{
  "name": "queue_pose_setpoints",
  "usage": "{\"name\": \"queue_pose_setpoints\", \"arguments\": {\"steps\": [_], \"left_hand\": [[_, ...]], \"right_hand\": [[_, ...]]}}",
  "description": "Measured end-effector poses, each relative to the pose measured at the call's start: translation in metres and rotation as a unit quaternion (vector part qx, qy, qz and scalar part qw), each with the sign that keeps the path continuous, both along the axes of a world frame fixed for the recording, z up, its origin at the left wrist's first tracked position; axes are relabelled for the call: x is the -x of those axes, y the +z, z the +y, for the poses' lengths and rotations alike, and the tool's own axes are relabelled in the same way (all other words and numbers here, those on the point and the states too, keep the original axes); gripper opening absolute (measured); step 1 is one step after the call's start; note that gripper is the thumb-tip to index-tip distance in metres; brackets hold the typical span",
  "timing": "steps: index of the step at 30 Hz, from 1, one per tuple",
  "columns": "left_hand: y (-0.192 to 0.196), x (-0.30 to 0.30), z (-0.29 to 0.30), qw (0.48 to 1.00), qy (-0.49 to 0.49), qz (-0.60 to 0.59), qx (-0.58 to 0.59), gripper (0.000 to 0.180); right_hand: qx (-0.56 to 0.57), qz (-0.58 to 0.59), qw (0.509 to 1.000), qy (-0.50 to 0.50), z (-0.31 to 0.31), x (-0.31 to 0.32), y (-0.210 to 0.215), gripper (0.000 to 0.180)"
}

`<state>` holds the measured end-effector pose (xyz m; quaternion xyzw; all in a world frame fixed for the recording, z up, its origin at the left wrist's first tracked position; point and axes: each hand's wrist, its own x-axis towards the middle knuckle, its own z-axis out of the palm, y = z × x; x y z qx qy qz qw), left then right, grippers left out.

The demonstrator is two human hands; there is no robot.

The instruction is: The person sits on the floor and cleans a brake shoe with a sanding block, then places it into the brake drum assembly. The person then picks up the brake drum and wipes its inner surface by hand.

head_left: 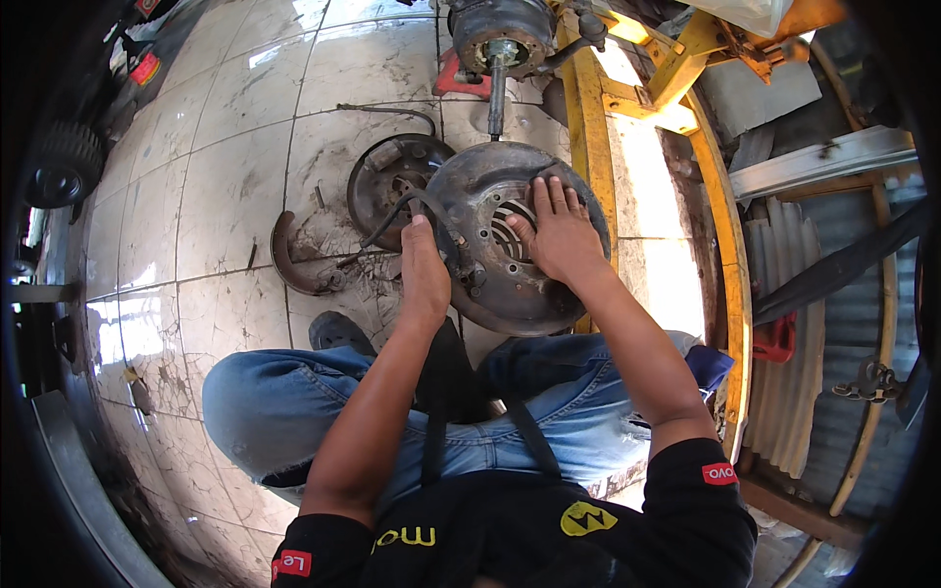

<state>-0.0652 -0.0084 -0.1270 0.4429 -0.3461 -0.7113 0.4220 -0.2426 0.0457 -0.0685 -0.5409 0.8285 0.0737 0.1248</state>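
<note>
A large, dirty round brake backing plate (515, 299) stands tilted in front of my knees, with coil-like rings showing through its centre hole. My right hand (564, 235) lies on its face beside that hole, fingers stretched out. At its left edge my left hand (424, 274) grips it, thumb up; the other fingers are mostly hidden. A black brake cable (389, 220) curves past the left thumb. Behind, a second backing plate (368, 191) lies on the floor. A curved brake shoe (284, 255) rests left of it.
At the far side, a wheel hub with a shaft (497, 83) stands beside a red object (461, 80). A yellow metal frame (725, 255) runs along my right. A bent rod (392, 108) and small parts lie on the tiled floor (230, 206). A tyre (67, 162) is far left.
</note>
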Motion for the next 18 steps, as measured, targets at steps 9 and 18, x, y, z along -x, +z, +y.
{"name": "queue_pose_setpoints", "arguments": {"steps": [9,18], "left_hand": [[-0.001,0.0,-0.002,1.0,-0.012,0.022,0.002,0.053],[-0.003,-0.002,-0.004,1.0,-0.014,0.002,0.01,0.054]], "right_hand": [[0.054,-0.021,0.996,0.065,-0.002,0.003,-0.006,0.084],[0.095,-0.088,0.97,0.207,-0.001,-0.008,-0.009,0.076]]}}
